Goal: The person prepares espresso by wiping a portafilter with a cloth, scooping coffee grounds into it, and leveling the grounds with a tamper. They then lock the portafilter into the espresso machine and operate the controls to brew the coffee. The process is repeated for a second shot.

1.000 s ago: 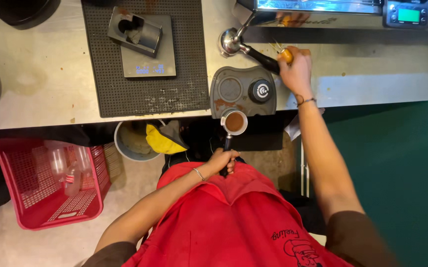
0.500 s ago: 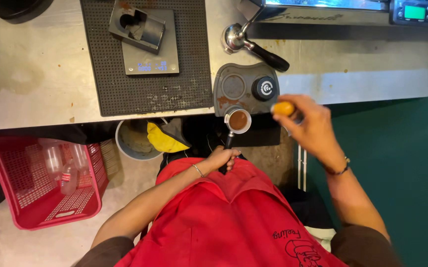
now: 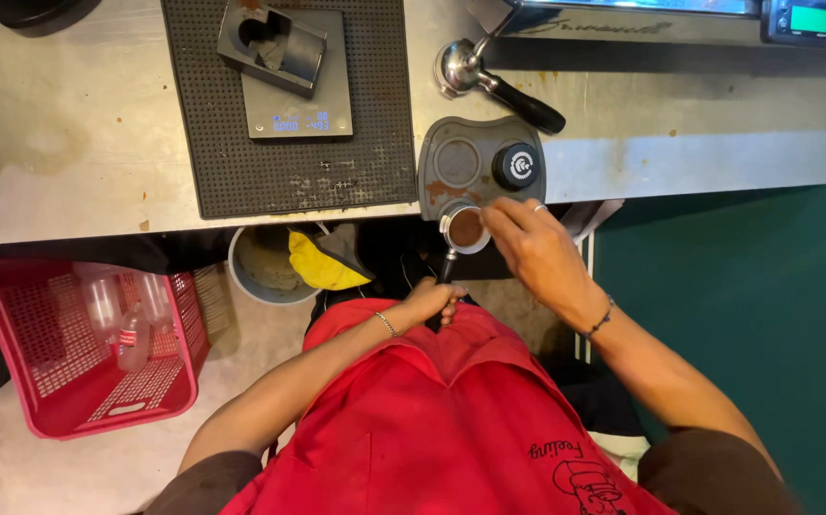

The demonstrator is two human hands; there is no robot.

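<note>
Mid-frame, the left hand (image 3: 429, 303) has its fingers clamped round the black handle of the round metal portafilter (image 3: 464, 229); right hand (image 3: 535, 256) fingers pinch together at its coffee-filled rim.

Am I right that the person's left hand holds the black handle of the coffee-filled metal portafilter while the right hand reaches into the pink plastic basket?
Not quite: the head view shows the right hand at the coffee-filled metal portafilter, not the pink plastic basket. The left hand does hold its black handle.

A dark scale's blue-lit display (image 3: 300, 124) sits on the mat; a green screen (image 3: 810, 19) glows top right.
</note>
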